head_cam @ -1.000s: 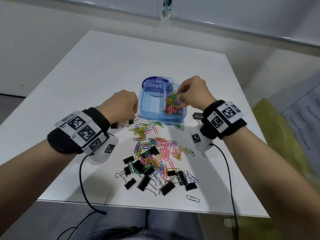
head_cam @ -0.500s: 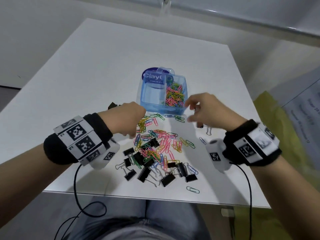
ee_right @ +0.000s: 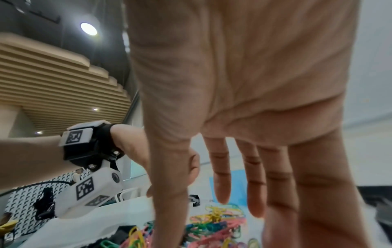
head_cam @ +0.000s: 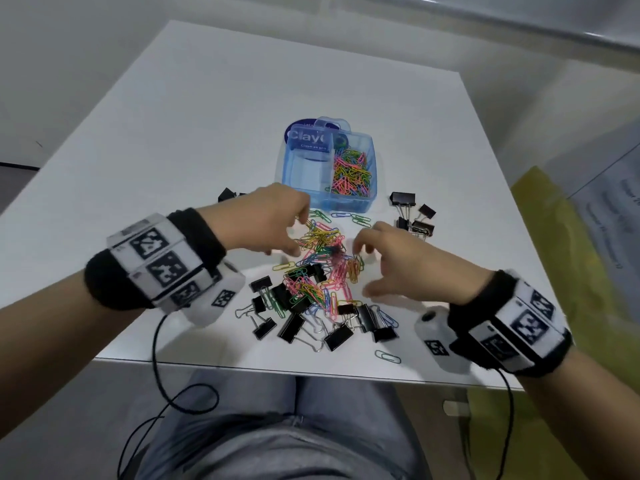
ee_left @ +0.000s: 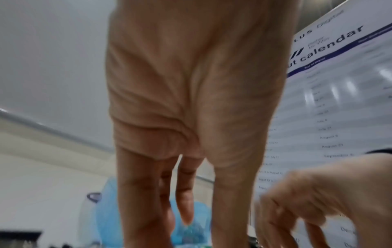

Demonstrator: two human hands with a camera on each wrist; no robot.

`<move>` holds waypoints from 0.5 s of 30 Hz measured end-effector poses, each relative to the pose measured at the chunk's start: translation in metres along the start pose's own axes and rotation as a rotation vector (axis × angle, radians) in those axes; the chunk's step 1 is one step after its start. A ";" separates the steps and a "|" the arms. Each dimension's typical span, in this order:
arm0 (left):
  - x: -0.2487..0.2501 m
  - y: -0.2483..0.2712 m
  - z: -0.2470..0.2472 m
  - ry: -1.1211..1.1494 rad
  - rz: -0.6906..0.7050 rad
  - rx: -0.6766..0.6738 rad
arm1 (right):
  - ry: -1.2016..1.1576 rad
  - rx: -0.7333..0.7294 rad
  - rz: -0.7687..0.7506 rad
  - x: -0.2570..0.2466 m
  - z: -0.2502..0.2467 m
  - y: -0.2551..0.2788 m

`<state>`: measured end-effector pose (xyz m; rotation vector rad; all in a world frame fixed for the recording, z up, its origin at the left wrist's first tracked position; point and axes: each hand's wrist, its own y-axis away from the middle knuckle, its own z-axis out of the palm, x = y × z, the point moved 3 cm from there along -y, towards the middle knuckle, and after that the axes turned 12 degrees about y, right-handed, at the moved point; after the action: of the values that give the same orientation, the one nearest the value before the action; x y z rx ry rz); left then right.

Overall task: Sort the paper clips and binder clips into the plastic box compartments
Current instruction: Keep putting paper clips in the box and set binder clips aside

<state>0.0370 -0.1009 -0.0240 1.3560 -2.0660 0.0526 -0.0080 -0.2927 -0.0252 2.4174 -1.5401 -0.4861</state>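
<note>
A blue plastic box (head_cam: 372, 174) stands mid-table; its right compartment holds coloured paper clips (head_cam: 349, 174), and its left compartment (head_cam: 304, 174) looks bare. In front of it lies a mixed pile of paper clips (head_cam: 318, 271) with black binder clips (head_cam: 294, 323) along its near side. My left hand (head_cam: 299, 237) reaches down onto the pile's far left, fingers spread and touching yellow clips. My right hand (head_cam: 362, 271) hovers over the pile's right side, fingers (ee_right: 222, 184) straight and spread above the clips (ee_right: 212, 223). Neither hand plainly holds anything.
More binder clips (head_cam: 412, 213) lie right of the box, and one (head_cam: 227, 195) behind my left hand. A lone paper clip (head_cam: 388, 356) sits near the table's front edge (head_cam: 242, 362). Yellow-green material (head_cam: 554, 271) and a printed calendar (head_cam: 616, 209) lie off the right side.
My right hand left the box's right compartment and came back toward me to the pile. My left hand moved right, from beside the box to over the pile's far left.
</note>
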 end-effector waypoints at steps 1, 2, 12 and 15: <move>-0.003 0.010 -0.003 0.018 -0.051 -0.043 | 0.011 -0.054 0.023 0.001 0.001 0.011; -0.007 0.021 -0.002 0.010 -0.110 -0.108 | 0.039 -0.126 0.054 0.001 0.004 0.022; 0.000 0.040 0.048 -0.242 -0.097 -0.251 | 0.116 -0.148 0.053 -0.025 0.033 0.024; 0.004 0.023 0.042 -0.195 -0.066 -0.198 | 0.078 -0.086 0.041 -0.018 0.025 0.004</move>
<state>-0.0037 -0.1091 -0.0478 1.3481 -2.1183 -0.3161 -0.0284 -0.2788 -0.0439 2.3077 -1.5019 -0.4348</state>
